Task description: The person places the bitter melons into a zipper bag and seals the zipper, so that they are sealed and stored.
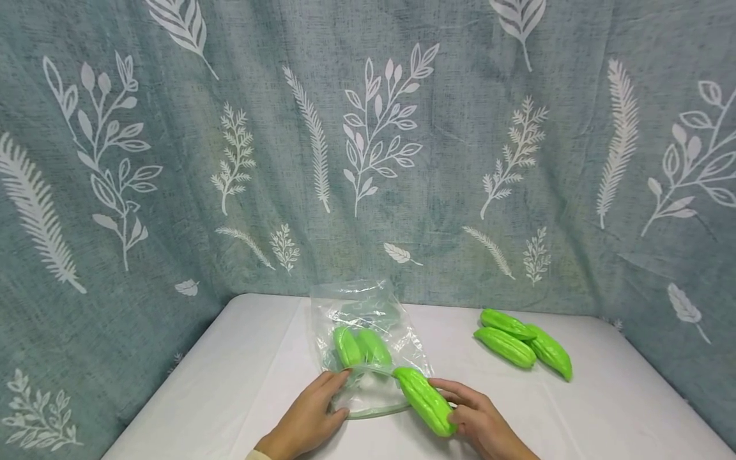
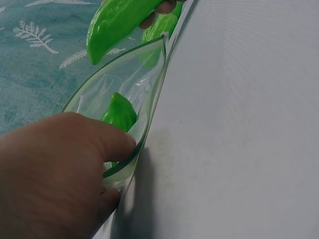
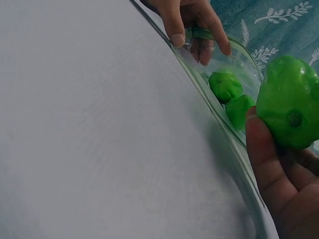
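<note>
right hand point(image 1: 482, 414) clamped on a green vegetable point(image 1: 424, 401), held just beside the mouth of a clear bag point(image 1: 370, 414); left hand point(image 1: 310, 410) grips the rim. two more vegetables point(image 1: 347, 347) inside, three others point(image 1: 505, 347) on table point(image 1: 609, 415).

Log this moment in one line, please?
left hand: holds open clear bag; right hand: grips green vegetable; inside bag: two vegetables; on table: three more vegetables

Two gourds point(image 1: 347, 347) in the bag point(image 1: 404, 348), three others point(image 1: 506, 347) rightward
</note>
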`<state>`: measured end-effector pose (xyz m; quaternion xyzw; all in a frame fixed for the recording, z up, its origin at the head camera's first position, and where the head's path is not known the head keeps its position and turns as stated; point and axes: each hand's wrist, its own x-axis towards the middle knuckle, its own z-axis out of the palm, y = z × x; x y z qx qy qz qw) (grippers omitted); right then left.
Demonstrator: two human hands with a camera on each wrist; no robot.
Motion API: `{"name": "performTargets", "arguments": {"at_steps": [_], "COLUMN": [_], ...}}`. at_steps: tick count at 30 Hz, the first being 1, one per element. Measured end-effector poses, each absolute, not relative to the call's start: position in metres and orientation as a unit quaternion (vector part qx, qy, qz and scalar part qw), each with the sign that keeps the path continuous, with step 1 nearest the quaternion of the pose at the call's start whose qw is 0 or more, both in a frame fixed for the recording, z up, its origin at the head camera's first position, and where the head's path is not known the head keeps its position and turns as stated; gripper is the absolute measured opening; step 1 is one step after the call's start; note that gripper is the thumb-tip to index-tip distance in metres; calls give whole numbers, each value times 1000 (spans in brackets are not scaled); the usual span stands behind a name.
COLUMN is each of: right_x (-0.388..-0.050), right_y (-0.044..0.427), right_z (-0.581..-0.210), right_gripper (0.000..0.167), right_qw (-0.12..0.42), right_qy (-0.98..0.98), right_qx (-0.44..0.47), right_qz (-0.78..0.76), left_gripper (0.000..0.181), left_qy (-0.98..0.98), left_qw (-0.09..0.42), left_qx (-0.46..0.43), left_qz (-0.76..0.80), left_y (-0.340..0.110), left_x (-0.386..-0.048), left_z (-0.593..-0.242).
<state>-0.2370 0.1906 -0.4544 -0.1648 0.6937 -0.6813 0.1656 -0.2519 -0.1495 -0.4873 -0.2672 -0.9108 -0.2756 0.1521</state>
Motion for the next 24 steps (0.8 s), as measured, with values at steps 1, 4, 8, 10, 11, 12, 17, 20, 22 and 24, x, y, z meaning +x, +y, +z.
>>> {"name": "performTargets", "arguments": {"at_steps": [1, 4, 8, 10, 11, 12, 17, 20, 22, 24], "right_x": [-237, -236, -235, -235, -235, -236, -239, -239, -239, -238], "right_y": [191, 190, 188, 187, 187, 188, 189, 189, 189, 189], "right_z": [-455, -455, -455, -456, -457, -458, -462, -462, -461, -461], "right_gripper": [59, 59, 57, 56, 56, 55, 48, 47, 46, 46], "right_qw": [170, 178, 179, 176, 177, 177, 183, 179, 177, 173], "right_qy": [693, 693, 702, 709, 713, 718, 737, 741, 740, 739], "right_qx": [-166, -165, -159, -158, -158, -156, -160, -180, -194, -214], "right_qz": [-681, -679, -671, -664, -660, -655, -630, -621, -619, -615], "left_gripper": [66, 66, 67, 67, 67, 67, 67, 67, 66, 66], "left_qy": [-911, -912, -913, -912, -912, -912, -912, -913, -913, -914], "left_qw": [151, 149, 146, 147, 148, 150, 152, 149, 148, 147], "left_qx": [-267, -266, -266, -267, -267, -268, -268, -265, -263, -262], "left_qz": [-275, -274, -274, -274, -273, -273, -271, -272, -273, -275], "left_y": [-149, -149, -149, -149, -150, -150, -150, -150, -150, -150], "left_x": [-252, -253, -253, -253, -253, -253, -253, -253, -252, -252], "left_z": [-487, -487, -487, -487, -487, -487, -487, -487, -487, -487]}}
